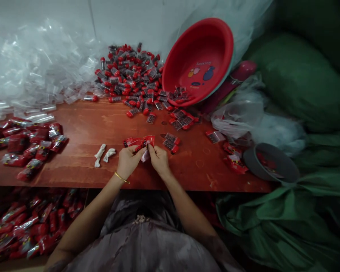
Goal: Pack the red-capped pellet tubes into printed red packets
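"Pinching what, exactly, those two hands?"

"A red-and-clear packet (148,141), near the bench's (82,121) front edge. The left hand (129,162) and right hand (159,160) each press thumb to fingers on it, nearly meeting."

"Why so close together?"

"Likely because it's small and slick; two grips would steady it better than one. The fingers cover part of it, so I can't tell what's inside."

"And around it?"

"A red wrapper (130,142) lies just beyond the left hand; whether they touch, I can't say. Two red-capped containers (170,145) sit just beside the right, I'd guess for a short reach."

"That basin's tipped?"

"Yes, the red basin (198,60) tilts forward, a few containers at its low rim, perhaps so they're easy to get at. The big container pile (130,75) is beside it, by the wall."

"The left side?"

"Wrapped packets (39,145), probably kept apart from the loose pieces. White twisted strips (100,155) lie between them and the left hand."
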Available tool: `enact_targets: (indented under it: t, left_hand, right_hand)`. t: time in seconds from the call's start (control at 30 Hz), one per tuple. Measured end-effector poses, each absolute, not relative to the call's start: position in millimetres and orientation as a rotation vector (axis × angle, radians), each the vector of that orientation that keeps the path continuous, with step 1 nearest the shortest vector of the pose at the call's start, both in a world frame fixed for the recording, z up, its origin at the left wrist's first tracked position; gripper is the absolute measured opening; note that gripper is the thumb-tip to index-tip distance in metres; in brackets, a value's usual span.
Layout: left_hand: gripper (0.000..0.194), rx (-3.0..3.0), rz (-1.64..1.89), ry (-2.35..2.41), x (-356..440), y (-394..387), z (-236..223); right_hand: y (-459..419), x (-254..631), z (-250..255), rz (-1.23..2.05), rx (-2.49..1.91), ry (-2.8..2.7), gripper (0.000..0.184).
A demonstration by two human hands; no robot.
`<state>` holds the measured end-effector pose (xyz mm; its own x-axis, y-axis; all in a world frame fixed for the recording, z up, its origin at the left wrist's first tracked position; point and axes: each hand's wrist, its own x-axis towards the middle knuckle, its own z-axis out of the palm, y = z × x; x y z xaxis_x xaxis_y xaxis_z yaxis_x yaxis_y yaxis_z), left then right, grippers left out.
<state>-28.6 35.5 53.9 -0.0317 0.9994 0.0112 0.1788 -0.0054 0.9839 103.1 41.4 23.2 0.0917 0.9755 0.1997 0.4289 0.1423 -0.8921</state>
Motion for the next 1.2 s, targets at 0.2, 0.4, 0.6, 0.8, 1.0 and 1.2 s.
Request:
enact_targets:
  t: [0.2,0.4,0.6,0.8,1.0,1.2]
  left_hand:
    - [0.021,1.758,1.008,1.736,-31.2,62.8,44.5]
    - [0.057,2.024,0.713,2.095,-27.0,89.0,39.0]
    - [0.042,2.151,0.870,1.769,-20.0,81.1,47.2]
    - [0.022,2.117,0.709,1.693,-18.7,87.9,39.6]
    - [0.031,2.069,0.644,1.966,-23.1,93.6,34.2]
    - [0.050,2.064,1.002,1.908,-21.7,84.7,45.5]
  right_hand:
    - [61.0,114.6,15.7,0.644,-1.582,-1.409,0.044]
    - [68.8,116.0,14.8,0.630,-1.590,-1.318,0.047]
    - [68.8,114.7,3.8,0.825,-1.466,-1.246,0.050]
    - [78.6,116.3,2.5,0.735,-1.574,-1.314,0.046]
    - [81.5,123.6,6.1,0.576,-1.620,-1.343,0.040]
    - [75.2,118.3,6.5,0.531,-1.627,-1.337,0.042]
